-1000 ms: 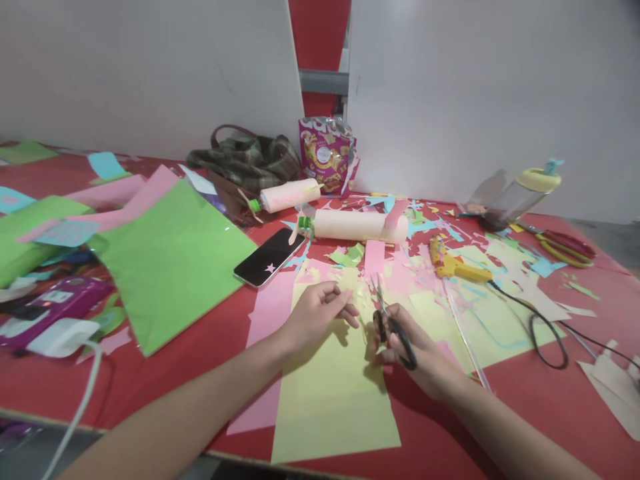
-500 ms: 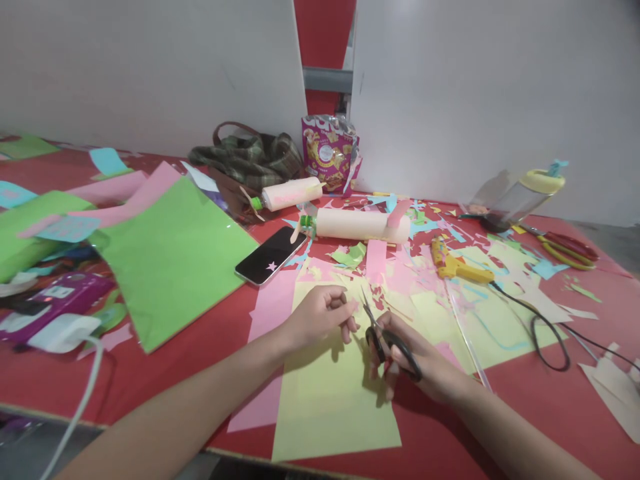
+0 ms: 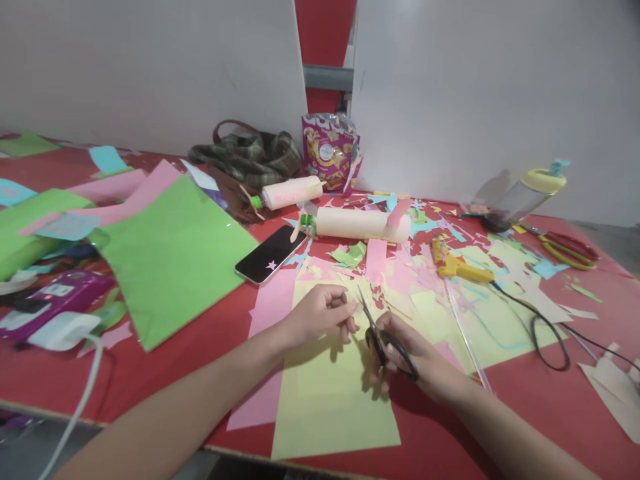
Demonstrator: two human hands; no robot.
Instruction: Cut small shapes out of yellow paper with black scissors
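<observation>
My right hand (image 3: 406,353) is closed on black-handled scissors (image 3: 381,336), blades pointing up and left, their tips close to my left fingers. My left hand (image 3: 320,313) is curled in a pinch on a small pink paper scrap (image 3: 353,305). Both hands hover over a yellow sheet (image 3: 333,393) lying on a pink sheet (image 3: 267,320) at the near edge of the red table (image 3: 505,413).
A phone (image 3: 271,254), two paper-wrapped bottles (image 3: 361,224), a green sheet (image 3: 173,257), a yellow glue gun (image 3: 453,265) with black cord (image 3: 547,333), red scissors (image 3: 567,245), a snack bag (image 3: 329,152), a plaid bag (image 3: 247,160) and several paper scraps lie around. White boards stand behind.
The scissors have tilted, their blades moving left toward my left fingers. My left hand has closed tighter on the pink scrap. The view has shifted slightly.
</observation>
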